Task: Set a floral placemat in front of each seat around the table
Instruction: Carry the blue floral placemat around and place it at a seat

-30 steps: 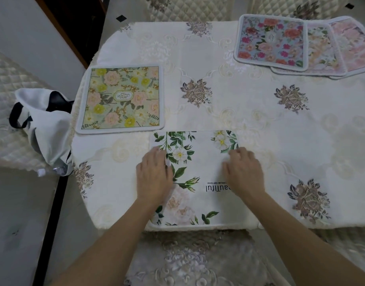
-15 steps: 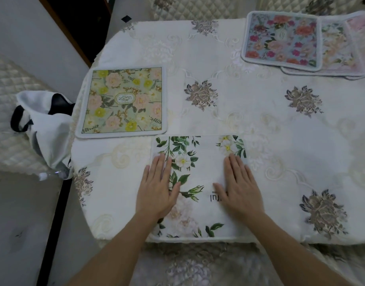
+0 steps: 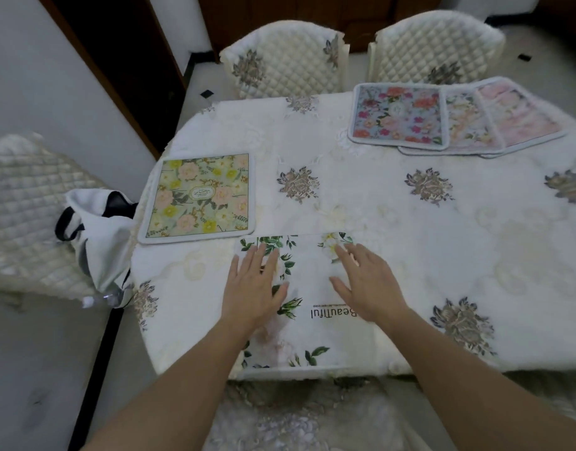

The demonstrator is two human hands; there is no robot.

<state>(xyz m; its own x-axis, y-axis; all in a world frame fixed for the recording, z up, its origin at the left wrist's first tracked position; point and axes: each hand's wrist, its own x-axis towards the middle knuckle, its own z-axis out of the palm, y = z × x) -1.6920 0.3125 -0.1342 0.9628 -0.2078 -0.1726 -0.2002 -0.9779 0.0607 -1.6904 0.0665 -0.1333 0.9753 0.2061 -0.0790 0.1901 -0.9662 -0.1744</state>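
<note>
A white placemat (image 3: 309, 288) with green leaves and the word "Beautiful" lies flat at the table's near edge, in front of me. My left hand (image 3: 254, 288) rests on its left half with fingers spread. My right hand (image 3: 366, 284) hovers or rests on its right half, fingers apart. A green and yellow floral placemat (image 3: 199, 198) lies at the table's left end. At the far right, a blue floral placemat (image 3: 399, 117) tops a fanned stack with a cream one (image 3: 465, 128) and a pink one (image 3: 517, 115).
The table wears a white embroidered cloth (image 3: 361, 196). Two quilted chairs (image 3: 286, 60) (image 3: 436, 50) stand on the far side, another chair (image 3: 26, 206) at the left with a white bag (image 3: 98, 229) on it. A dark door frame (image 3: 101, 76) runs along the left wall.
My fingers have gone from curled to spread flat, and both hands slid a little forward on the white placemat. My head has lifted, bringing the far chairs into view.
</note>
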